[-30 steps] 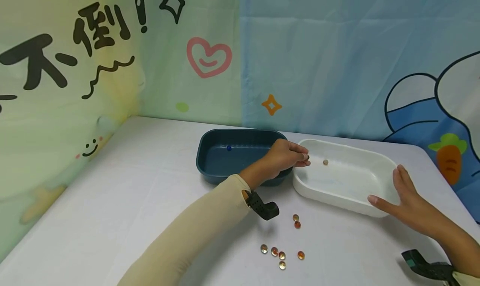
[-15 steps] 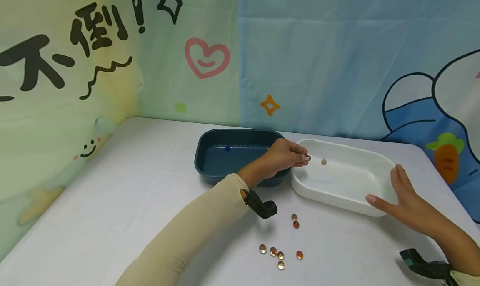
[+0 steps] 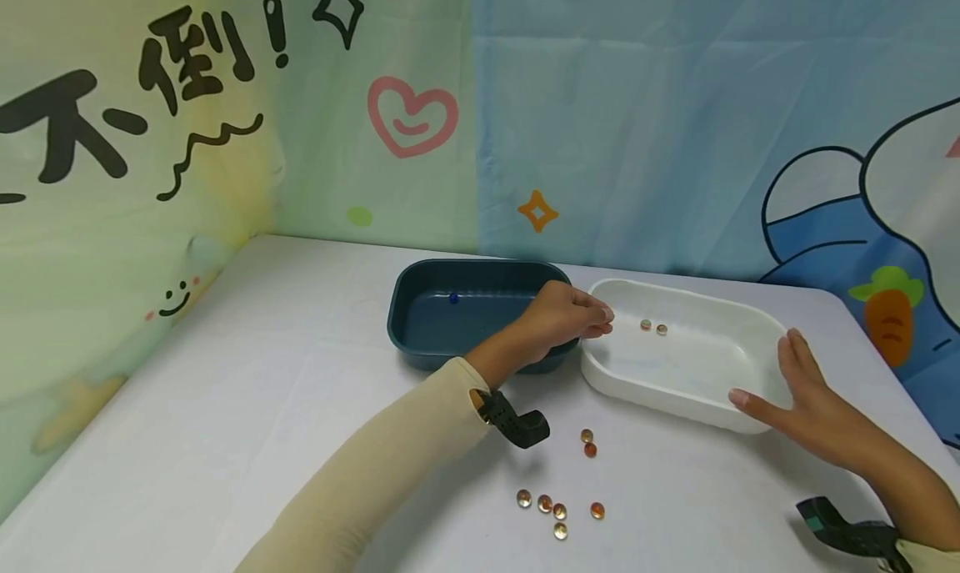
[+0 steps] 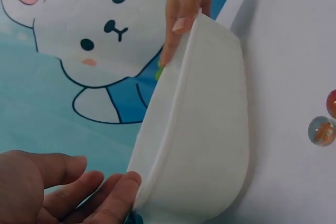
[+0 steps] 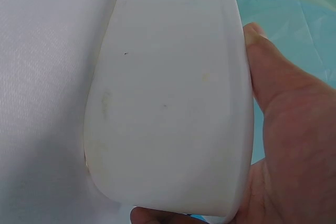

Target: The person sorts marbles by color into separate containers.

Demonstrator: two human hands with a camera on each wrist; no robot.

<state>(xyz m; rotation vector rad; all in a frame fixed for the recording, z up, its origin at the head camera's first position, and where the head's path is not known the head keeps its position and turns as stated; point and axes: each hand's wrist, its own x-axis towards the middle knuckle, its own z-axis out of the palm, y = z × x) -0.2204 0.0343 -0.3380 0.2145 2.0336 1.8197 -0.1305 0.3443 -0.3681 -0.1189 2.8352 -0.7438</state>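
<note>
My left hand (image 3: pixel 566 319) hovers over the left end of the white tray (image 3: pixel 678 414), fingers loosely bent and nothing between them. In the left wrist view its thumb stands apart from the fingertips, beside the tray's rim. Two small glass marbles (image 3: pixel 662 329) lie close together inside the tray. The right hand (image 3: pixel 813 398) holds the tray's right end, thumb along the near rim and fingers round the far side. The right wrist view shows that hand (image 5: pixel 294 114) against the tray's rim, with a finger at its end wall.
A dark blue tub (image 3: pixel 408 339) stands left of the white tray, under the left forearm, with a blue marble (image 3: pixel 453 299) in it. Several amber and orange marbles (image 3: pixel 559 511) lie on the white tabletop in front. A printed cloth backdrop (image 3: pixel 637 139) rises behind the table.
The marble pinched in my left hand has been let go into the white tray, where it now lies beside the other one. The right hand keeps its place on the tray.
</note>
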